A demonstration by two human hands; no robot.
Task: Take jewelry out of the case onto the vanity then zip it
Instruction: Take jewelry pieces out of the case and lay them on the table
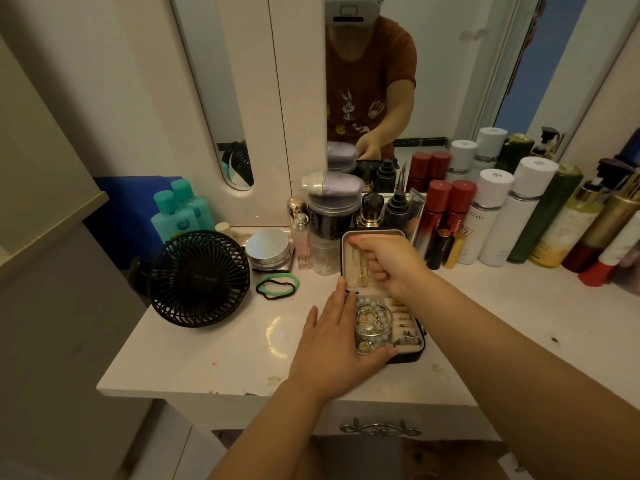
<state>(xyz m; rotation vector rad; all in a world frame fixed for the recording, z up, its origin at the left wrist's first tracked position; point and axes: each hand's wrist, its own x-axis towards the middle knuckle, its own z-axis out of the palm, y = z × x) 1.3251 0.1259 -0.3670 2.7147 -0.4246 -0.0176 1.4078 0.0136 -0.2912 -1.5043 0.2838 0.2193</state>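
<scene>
- White vanity top (214,344) below a wall mirror (450,81), back edge crowded with toiletries.
- Black desk fan (199,278) at left: faint hub lettering, not legible.
- Tall white bottle (485,220) at right: "RDAN" readable, leading letters hidden. Vertical print on the red bottles (440,209) too blurred to read.
- Jewelry case (415,355) near the front edge, unzipped, lid upright, tray packed with bracelets and rings.
- Left hand (332,341) flat, fingers straight, laid along the case's left side, thumb across the front corner. Keep pressing there to steady the base.
- Right hand (391,265) curled at the lid, fingertips pinching the gold necklace (362,268) hanging inside it.
- Fastening hidden by the fingers: free the chain upward first, then draw away slowly to avoid snagging or tipping the lid. Set down beside the hair ties (277,285).
</scene>
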